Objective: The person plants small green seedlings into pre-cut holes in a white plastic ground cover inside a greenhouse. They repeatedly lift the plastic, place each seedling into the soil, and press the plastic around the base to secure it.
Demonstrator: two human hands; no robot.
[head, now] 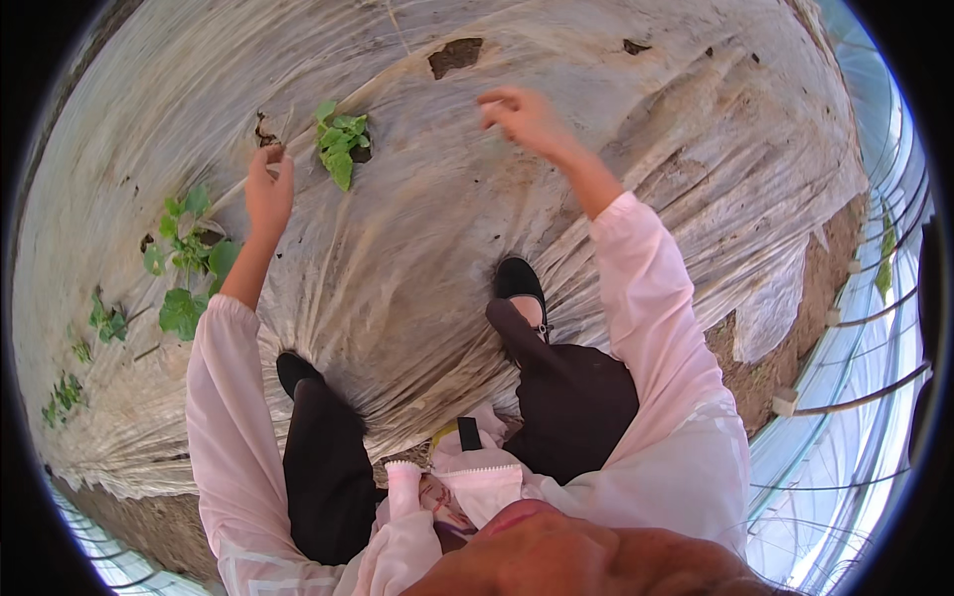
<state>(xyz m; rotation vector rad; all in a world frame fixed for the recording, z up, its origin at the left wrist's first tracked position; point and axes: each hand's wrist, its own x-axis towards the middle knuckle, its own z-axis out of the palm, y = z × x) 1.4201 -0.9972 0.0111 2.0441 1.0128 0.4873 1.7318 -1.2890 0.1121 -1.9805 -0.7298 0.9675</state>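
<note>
Over a sheet of clear plastic mulch film (pixel 417 223) on the soil, both of my hands are raised in front of me. My left hand (pixel 270 190) is beside a small torn hole (pixel 264 130) in the film. Its fingers are curled, and whether the brown bit at their tips is held cannot be told. A leafy green seedling (pixel 341 145) grows from a hole just right of that hand. My right hand (pixel 525 119), blurred, hangs over bare film with its fingers loosely bent and apart, and nothing shows in it. A larger soil-filled hole (pixel 456 56) lies up and left of it.
A bigger broad-leaved plant (pixel 186 242) stands left of my left forearm, with smaller seedlings (pixel 108 316) farther left. My black shoes (pixel 519 281) press on the film. At right, bare soil (pixel 775 372) borders the plastic greenhouse wall (pixel 842 417) with its curved ribs.
</note>
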